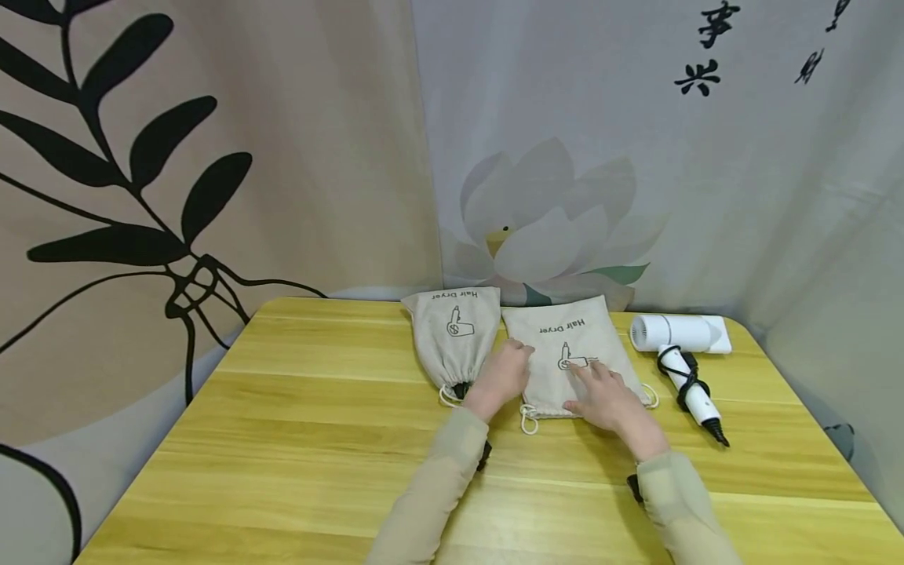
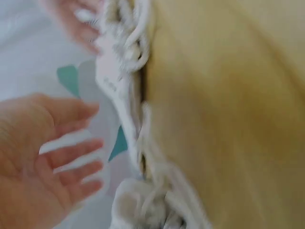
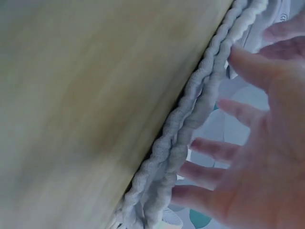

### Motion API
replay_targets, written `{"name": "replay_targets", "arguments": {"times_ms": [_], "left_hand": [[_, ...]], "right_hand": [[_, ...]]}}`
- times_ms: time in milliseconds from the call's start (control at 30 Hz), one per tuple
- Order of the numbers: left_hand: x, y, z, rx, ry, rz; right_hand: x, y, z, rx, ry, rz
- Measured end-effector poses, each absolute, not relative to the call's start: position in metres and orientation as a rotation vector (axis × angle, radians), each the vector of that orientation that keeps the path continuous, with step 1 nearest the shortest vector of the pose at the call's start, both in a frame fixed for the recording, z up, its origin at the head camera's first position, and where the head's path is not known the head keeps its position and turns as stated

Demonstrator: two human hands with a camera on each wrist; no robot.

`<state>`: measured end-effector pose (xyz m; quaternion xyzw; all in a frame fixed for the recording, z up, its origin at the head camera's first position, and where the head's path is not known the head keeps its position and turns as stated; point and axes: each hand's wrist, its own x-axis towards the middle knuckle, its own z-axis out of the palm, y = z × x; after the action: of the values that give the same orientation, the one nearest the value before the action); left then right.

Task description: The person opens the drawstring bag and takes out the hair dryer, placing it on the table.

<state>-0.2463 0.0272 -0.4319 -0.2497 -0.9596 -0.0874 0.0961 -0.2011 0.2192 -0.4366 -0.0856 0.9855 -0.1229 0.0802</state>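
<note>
A flat cream drawstring bag (image 1: 547, 329) printed "Hair Dryer" lies on the table, its mouth toward me and a white cord loop hanging at each side. At this bag's left edge is my left hand (image 1: 503, 375), its fingers loosely extended in the left wrist view. My right hand (image 1: 609, 400) is over the bag's lower right part, fingers spread. In the right wrist view its thumb and fingers stretch along the gathered bag mouth (image 3: 164, 148). To the left lies a second, fuller bag (image 1: 452, 341), its neck drawn together with something black showing at the opening.
At the right back of the wooden table (image 1: 297, 455) lies a white hair dryer, its barrel (image 1: 685, 333) crosswise and its handle (image 1: 692, 392) toward me, wrapped in a black cord (image 1: 681, 373). A printed curtain (image 1: 339, 141) hangs behind the table.
</note>
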Motion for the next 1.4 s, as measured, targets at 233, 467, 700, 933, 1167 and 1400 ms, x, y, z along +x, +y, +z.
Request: {"name": "replay_targets", "arguments": {"times_ms": [233,467,700,933,1167,1400], "left_hand": [[-0.251,-0.008,-0.418,-0.103,-2.836,-0.229],[-0.253,-0.027,-0.414,0.291,-2.973,-0.472],[-0.254,-0.031,-0.418,0.219,-2.972,-0.616],[-0.253,-0.034,-0.421,0.132,-2.932,-0.643],[-0.253,-0.036,-0.422,0.038,-2.914,-0.678],[-0.253,-0.036,-0.426,-0.132,-2.871,-0.718]], "right_hand": [[-0.204,0.219,-0.436,-0.270,2.892,-0.317],[-0.205,0.219,-0.435,-0.280,2.908,-0.309],[-0.203,0.222,-0.435,-0.237,2.902,-0.291],[-0.200,0.227,-0.435,-0.202,2.909,-0.287],[-0.199,0.231,-0.436,-0.204,2.909,-0.272],[-0.198,0.232,-0.436,-0.229,2.918,-0.261]]}}
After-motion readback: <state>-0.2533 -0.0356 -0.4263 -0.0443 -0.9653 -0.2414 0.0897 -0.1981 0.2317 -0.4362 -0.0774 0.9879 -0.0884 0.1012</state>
